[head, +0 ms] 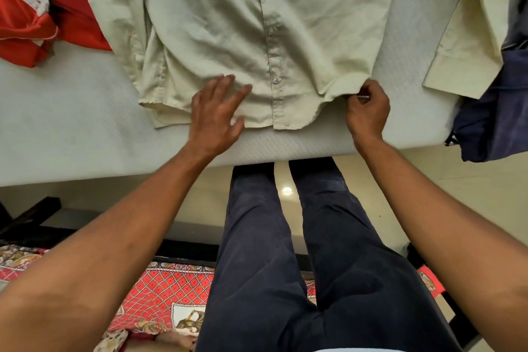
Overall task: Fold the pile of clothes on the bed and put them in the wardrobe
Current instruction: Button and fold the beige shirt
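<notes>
A pale green button-up shirt (228, 23) lies spread flat, front up, on the white bed (71, 128), its hem near the bed's front edge. My left hand (217, 114) rests flat with spread fingers on the shirt's lower front, left of the button placket. My right hand (367, 111) pinches the shirt's lower right hem corner at the side seam, fingers curled. One sleeve (468, 37) lies stretched out to the right, apart from the body.
A red garment (37, 8) is bunched at the bed's far left. A dark navy garment (497, 111) hangs over the bed's right edge. My legs in dark trousers stand against the bed; a red patterned mat (160, 294) lies on the floor.
</notes>
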A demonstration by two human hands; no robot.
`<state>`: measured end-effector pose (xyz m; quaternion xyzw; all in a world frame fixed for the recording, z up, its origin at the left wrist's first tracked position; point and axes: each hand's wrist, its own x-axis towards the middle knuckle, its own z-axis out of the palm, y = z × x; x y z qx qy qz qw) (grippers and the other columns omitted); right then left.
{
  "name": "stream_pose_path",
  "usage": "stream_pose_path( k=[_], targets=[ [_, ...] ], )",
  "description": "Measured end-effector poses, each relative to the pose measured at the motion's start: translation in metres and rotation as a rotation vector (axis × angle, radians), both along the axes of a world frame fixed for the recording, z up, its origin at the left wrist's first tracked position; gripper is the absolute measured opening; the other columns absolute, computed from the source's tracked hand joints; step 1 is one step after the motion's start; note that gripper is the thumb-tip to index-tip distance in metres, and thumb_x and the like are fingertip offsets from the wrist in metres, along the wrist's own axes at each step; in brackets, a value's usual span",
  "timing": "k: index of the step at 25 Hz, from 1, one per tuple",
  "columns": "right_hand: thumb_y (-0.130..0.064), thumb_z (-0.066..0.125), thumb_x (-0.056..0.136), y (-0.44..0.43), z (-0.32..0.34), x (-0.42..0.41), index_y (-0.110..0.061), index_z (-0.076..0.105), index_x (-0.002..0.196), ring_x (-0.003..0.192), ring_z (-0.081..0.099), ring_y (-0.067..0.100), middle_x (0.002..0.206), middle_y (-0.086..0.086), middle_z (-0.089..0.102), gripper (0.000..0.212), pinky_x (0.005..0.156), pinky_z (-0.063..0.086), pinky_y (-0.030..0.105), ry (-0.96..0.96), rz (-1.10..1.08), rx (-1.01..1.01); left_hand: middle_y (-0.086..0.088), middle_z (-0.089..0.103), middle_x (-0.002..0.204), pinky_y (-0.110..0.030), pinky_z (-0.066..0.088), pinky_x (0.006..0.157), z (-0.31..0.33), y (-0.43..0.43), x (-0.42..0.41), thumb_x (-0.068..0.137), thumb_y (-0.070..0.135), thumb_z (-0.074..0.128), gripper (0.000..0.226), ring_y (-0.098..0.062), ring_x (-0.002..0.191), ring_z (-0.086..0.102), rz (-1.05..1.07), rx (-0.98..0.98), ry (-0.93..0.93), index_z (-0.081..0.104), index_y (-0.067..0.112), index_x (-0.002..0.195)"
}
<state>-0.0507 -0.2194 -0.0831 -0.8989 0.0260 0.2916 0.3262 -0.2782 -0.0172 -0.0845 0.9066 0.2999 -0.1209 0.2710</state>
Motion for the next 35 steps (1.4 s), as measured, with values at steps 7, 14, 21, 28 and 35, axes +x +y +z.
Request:
stream_pose_path(
  k=[7, 14, 21, 28, 35],
  targets=[
    [-0.016, 0.065, 0.078, -0.056, 0.015, 0.028, -0.014, 0.06, 0.081, 0.065, 0.053, 0.013, 0.07, -0.006, 0.058, 0.006, 0.062, 0.038, 0.02, -0.177, 0.042, -0.233, -0.012, 0.004, 0.165, -0.072, 0.011, 0.113, -0.022, -0.034, 0.051, 0.082, 0.062, 0.059, 0.084, -0.034, 0.154, -0.007, -0.043, -0.142, 0.324, 0.022, 0.036, 0.154],
    [-0.002, 0.051, 0.083, -0.084, 0.001, 0.023, -0.022, 0.062, 0.126, 0.094, 0.064, 0.024, 0.118, 0.0, 0.06, 0.048, 0.075, 0.049, 0.033, -0.148, 0.427, -0.293, -0.016, 0.033, 0.152, -0.063, 0.04, 0.098, -0.013, -0.034, 0.057, 0.086, 0.038, 0.064, 0.061, -0.041, 0.145, 0.023, -0.057, -0.02, 0.313, 0.045, 0.025, 0.143],
    [-0.004, 0.055, 0.079, -0.06, 0.014, 0.019, -0.012, 0.068, 0.122, 0.12, 0.053, 0.029, 0.134, 0.008, 0.059, 0.046, 0.094, 0.052, 0.042, -0.338, 0.535, -0.17, -0.009, 0.065, 0.097, -0.045, 0.053, 0.066, -0.002, -0.023, 0.03, 0.091, 0.031, 0.057, 0.025, -0.034, 0.093, 0.058, -0.239, -0.076, 0.249, 0.07, 0.012, 0.1],
    [-0.019, 0.063, 0.086, -0.016, -0.006, -0.006, -0.016, 0.071, 0.112, 0.104, 0.06, 0.031, 0.118, 0.007, 0.062, 0.027, 0.079, 0.056, 0.046, -0.154, 0.857, -0.199, -0.009, 0.062, 0.105, -0.039, 0.05, 0.082, -0.004, 0.001, 0.015, 0.086, 0.02, 0.066, 0.023, -0.03, 0.099, 0.059, 0.199, -0.2, 0.173, 0.068, 0.012, 0.108],
    [-0.018, 0.066, 0.087, 0.167, 0.026, -0.003, -0.021, 0.075, 0.098, 0.085, 0.068, 0.022, 0.091, -0.003, 0.07, 0.014, 0.072, 0.053, 0.035, -0.119, 1.097, 0.068, -0.004, 0.067, 0.093, -0.031, 0.05, 0.081, 0.025, 0.089, -0.024, 0.085, 0.011, 0.062, 0.018, -0.018, 0.085, 0.062, 1.126, -0.069, -0.173, 0.069, 0.01, 0.102]
  ],
)
